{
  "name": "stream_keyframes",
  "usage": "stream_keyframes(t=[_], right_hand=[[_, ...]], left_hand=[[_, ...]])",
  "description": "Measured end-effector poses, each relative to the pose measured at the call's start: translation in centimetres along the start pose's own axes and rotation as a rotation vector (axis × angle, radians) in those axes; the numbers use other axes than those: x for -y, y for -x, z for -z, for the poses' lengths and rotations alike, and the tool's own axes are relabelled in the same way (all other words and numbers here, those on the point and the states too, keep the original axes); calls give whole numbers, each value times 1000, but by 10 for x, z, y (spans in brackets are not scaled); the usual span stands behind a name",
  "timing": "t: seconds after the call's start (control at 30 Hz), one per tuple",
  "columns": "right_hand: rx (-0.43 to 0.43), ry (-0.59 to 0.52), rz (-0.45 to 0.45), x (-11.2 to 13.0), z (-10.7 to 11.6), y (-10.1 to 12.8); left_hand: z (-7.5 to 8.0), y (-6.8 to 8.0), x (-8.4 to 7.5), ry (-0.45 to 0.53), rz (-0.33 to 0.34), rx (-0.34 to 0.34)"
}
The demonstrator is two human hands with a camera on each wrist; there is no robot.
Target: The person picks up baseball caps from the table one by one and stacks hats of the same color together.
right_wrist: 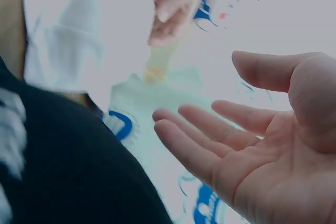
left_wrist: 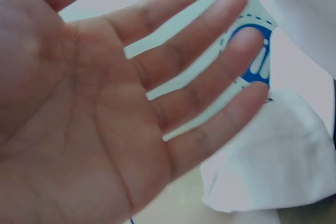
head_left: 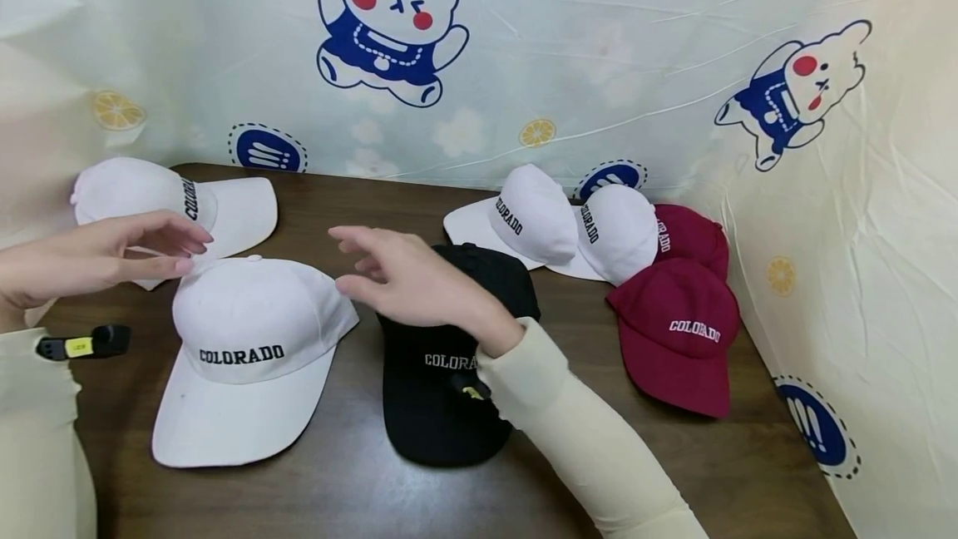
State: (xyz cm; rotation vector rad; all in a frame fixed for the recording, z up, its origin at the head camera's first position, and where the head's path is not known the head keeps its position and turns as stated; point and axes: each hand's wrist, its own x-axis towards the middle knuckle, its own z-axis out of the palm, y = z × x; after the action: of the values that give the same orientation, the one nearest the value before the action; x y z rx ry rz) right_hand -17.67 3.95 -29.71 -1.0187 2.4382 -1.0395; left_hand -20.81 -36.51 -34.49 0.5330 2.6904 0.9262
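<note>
Brown desk (head_left: pixel 299 506), head view: one white cap (head_left: pixel 250 306) left of one black cap (head_left: pixel 434 406) mid-desk; three more white caps (head_left: pixel 539 215) along the rear edge; two maroon caps (head_left: pixel 677 368) near the right edge. Left wrist: left hand (left_wrist: pixel 115 98), fingers spread. Right wrist: right hand (right_wrist: pixel 268 166), thumb and fingers apart.

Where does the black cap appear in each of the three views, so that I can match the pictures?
Head: black cap, just below centre, partly behind the right hand.
Left wrist: I cannot make it out.
Right wrist: black cap, large at lower left.
Shared landmark: the left hand, visible in all three.
</note>
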Motion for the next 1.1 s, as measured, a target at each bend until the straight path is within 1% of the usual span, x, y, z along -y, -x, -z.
stream_keyframes(t=[0.07, 0.13, 0.2, 0.27, 0.37, 0.47, 0.6, 0.67, 0.8, 0.87, 1.0, 1.1], right_hand=[[-46, -64, 18, -3, 12, 10], [-108, -118, 44, -7, 24, 20], [-178, -149, 63, -12, 36, 31], [-248, -170, 64, -19, 48, 42], [-339, -187, 26, -31, 63, 60], [-412, -216, -21, -45, 76, 76], [-508, -238, -73, -64, 87, 92], [-556, -240, -98, -74, 91, 100], [-644, -233, -130, -89, 98, 111], [-679, -237, -141, -95, 100, 114], [-723, -248, -165, -105, 103, 116], [-742, -230, -204, -113, 104, 116]], left_hand=[[2, -1, -10, -16, 31, -44], [4, -1, -21, -17, 45, -84], [6, -1, -33, -9, 25, -137], [6, 0, -46, 4, -11, -191], [4, -1, -68, 4, -93, -281], [0, -1, -92, 0, -115, -347], [-8, -3, -123, 14, -103, -409], [-14, -6, -138, 38, -124, -428], [-27, -16, -165, 93, -214, -442], [-32, -23, -176, 105, -243, -440], [-44, -38, -196, 119, -266, -404], [-55, -51, -206, 127, -290, -392]])
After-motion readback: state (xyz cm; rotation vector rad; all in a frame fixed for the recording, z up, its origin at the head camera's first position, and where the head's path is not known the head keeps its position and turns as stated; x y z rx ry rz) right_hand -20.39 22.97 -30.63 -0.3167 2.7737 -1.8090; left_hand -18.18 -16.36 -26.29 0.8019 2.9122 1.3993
